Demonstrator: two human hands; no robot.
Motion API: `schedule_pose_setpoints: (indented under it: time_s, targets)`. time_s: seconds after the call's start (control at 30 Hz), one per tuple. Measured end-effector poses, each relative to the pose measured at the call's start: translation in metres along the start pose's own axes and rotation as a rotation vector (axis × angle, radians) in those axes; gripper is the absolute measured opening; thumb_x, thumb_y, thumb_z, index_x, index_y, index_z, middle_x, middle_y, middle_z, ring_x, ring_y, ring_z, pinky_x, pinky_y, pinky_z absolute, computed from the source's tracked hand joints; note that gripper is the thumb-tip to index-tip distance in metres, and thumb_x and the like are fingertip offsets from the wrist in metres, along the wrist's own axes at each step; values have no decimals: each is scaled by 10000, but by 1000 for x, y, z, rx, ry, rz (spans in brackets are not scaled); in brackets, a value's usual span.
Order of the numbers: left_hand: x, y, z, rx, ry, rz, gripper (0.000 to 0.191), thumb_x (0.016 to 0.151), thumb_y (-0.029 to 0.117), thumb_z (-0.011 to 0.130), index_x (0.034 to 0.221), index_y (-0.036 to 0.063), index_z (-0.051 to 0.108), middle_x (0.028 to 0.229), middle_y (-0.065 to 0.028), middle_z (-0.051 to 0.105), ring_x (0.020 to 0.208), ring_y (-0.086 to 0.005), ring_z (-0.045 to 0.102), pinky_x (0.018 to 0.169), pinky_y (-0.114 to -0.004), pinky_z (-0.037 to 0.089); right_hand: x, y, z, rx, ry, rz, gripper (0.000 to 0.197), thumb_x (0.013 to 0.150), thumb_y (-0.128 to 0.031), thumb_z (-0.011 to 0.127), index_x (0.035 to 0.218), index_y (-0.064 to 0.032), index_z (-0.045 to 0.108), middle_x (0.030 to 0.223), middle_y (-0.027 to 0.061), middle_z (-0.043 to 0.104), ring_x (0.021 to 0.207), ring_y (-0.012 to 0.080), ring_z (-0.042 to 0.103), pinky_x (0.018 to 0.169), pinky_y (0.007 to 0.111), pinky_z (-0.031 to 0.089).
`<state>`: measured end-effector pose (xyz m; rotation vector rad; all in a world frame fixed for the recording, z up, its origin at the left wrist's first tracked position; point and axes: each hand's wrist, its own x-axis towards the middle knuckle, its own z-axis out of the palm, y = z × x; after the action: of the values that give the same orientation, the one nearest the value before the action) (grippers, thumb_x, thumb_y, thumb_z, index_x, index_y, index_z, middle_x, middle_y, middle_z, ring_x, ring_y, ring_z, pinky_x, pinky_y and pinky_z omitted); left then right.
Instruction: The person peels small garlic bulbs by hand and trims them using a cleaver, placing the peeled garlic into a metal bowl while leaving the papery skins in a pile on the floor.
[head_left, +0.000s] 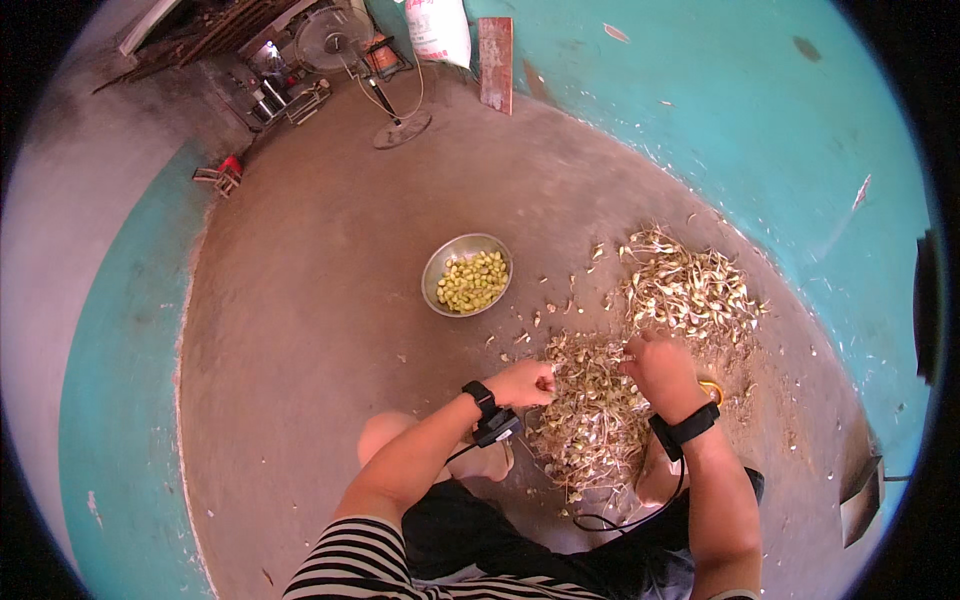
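My left hand (527, 382), fingers curled together, is at the left edge of a heap of peelings and dry roots (596, 427). Something small and pale may be at its fingertips, but this is too small to be sure. Over the heap's upper right side is my right hand (664, 375), its fingers bent inward and partly hidden, so what it holds cannot be told. Beyond it lies a pile of whitish bulbs or sprouts with stringy roots (690, 292). A round metal bowl (430, 289) farther off holds many smooth yellow-green pieces (472, 283).
A yellow ring-shaped handle (718, 391) shows beside my right wrist. Loose scraps (551, 307) dot the concrete floor (315, 300). A standing fan (401, 131), a white sack (439, 34) and a board (496, 66) are at the back. A teal wall (750, 112) runs along the right.
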<state>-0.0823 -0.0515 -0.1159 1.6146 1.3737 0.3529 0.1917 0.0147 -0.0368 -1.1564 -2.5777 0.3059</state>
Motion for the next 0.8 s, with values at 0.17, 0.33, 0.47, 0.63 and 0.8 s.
schedule_pose_setpoints:
  time_s: [0.17,0.33,0.47,0.63,0.8]
  targets:
    - [-1,-49,-55,193,624,-285,387,757,212,754,1059,6,626,916,-143,695,835,-229,669,740,-334,525,0,-5,2,30,-58,-17,185,793,-208,744,919,-79,703,890,119,654,934,326,626,798,435,513]
    - [6,-38,-98,-119,1150,-165,586,871,317,720,1283,16,432,1038,-173,681,864,-272,672,717,-340,530,3,-7,1,39,9,-57,192,773,-182,745,915,-71,676,890,119,659,919,322,624,794,422,515]
    - [10,13,-85,-1206,549,-29,538,981,527,509,1275,77,475,1173,-166,647,989,-253,643,760,-320,481,10,-17,-7,122,207,-81,200,766,-146,737,938,-69,669,905,114,652,906,315,612,798,411,505]
    - [10,86,-43,-1245,244,170,674,985,668,286,1288,102,489,1270,-174,602,1119,-226,579,853,-314,430,20,-35,-23,261,480,-253,270,753,-133,743,1011,-84,679,931,73,639,901,286,592,820,397,485]
    - [12,126,-29,-1194,119,250,744,988,671,214,1388,86,440,1345,-135,556,1211,-230,531,1007,-379,420,19,-46,-24,261,423,-278,305,731,-170,756,1015,-99,670,1085,61,635,1079,270,568,927,415,454]
